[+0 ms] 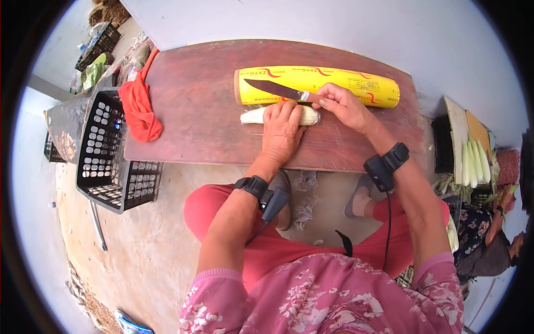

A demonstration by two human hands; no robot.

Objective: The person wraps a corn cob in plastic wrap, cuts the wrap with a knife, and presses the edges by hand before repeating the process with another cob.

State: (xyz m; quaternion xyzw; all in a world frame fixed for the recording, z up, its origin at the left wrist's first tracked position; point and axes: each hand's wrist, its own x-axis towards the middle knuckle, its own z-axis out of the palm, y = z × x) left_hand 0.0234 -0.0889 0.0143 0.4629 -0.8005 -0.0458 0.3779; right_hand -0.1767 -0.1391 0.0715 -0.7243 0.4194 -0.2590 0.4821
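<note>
My left hand is closed over a pale husked ear of corn, which lies sideways on the dark red table. Both ends of the ear stick out past the fingers. In my right hand is a knife, gripped by its handle. Its dark blade points left, above the ear and in front of the yellow-labelled roll. The blade and the corn appear apart.
At the table's left edge stands a black plastic crate, beside a hanging red cloth. On the right, several pale green ears lie on a board. Another person sits at the far right.
</note>
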